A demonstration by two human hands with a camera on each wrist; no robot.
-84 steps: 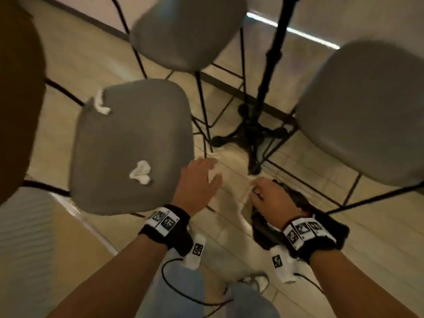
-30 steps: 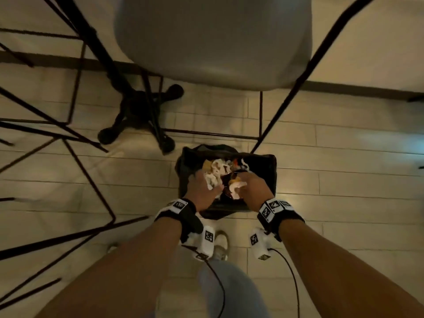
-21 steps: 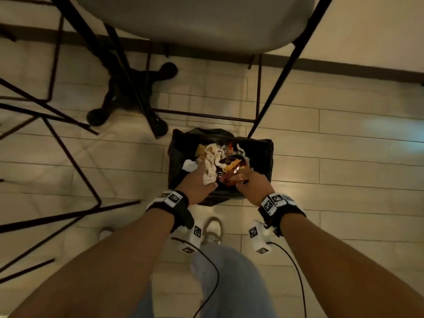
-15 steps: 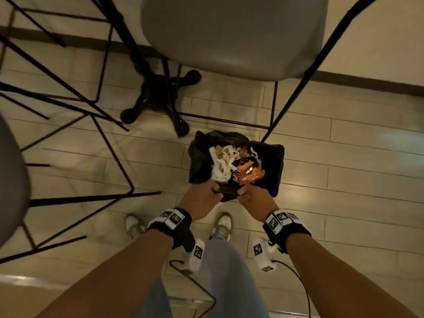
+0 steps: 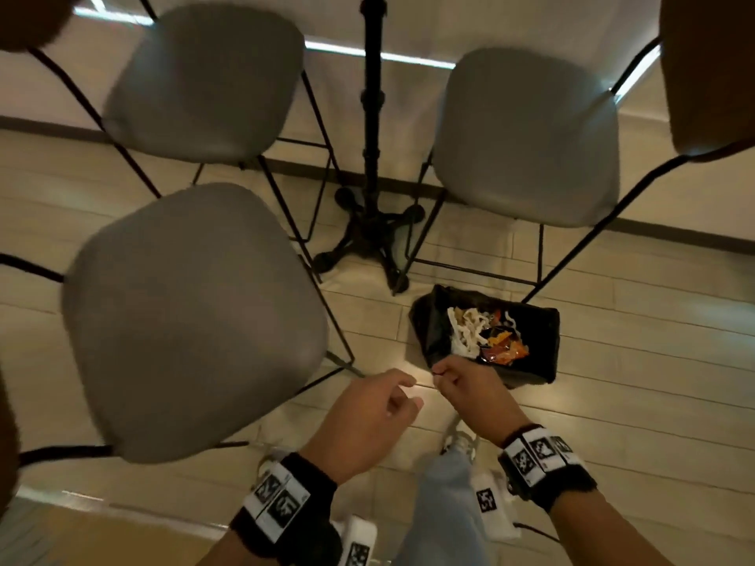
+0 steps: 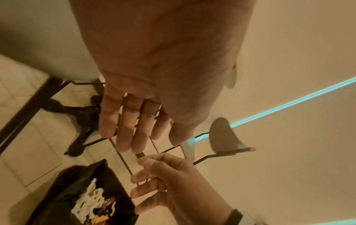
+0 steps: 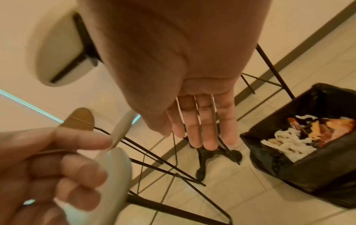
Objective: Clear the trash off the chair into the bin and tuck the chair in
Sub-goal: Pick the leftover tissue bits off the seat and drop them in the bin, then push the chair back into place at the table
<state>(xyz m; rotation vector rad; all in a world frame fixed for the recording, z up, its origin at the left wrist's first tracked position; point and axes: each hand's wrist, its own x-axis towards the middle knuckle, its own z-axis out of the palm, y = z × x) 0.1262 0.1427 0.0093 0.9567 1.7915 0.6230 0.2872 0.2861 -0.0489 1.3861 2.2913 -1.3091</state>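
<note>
The near grey chair (image 5: pixel 192 320) stands at the left, pulled out from the table, its seat bare. A black-lined bin (image 5: pixel 535 361) sits on the floor to the right, holding white tissues and an orange wrapper (image 5: pixel 478 341). My left hand (image 5: pixel 392 398) hovers between chair and bin with relaxed fingers, holding nothing. Just above the bin's near rim is my right hand (image 5: pixel 449 373), also holding nothing. The left wrist view shows the left hand (image 6: pixel 144 137) with straight fingers over the bin (image 6: pixel 63 190). The right wrist view shows the right hand (image 7: pixel 202 134) spread beside the bin (image 7: pixel 318 172).
Two more grey chairs (image 5: pixel 204 79) (image 5: pixel 527 136) stand tucked on either side of the black table pedestal (image 5: pixel 369 222). A brown table edge (image 5: pixel 706 75) shows at the top right. My legs and shoes (image 5: pixel 453 463) are below the hands. Thin black chair legs cross the tiled floor.
Both hands let go of the tissue and wrapper in the bin and drew back toward me, now holding nothing. The chair seat that bore tissues is now bare. My view has lifted to the chairs.
</note>
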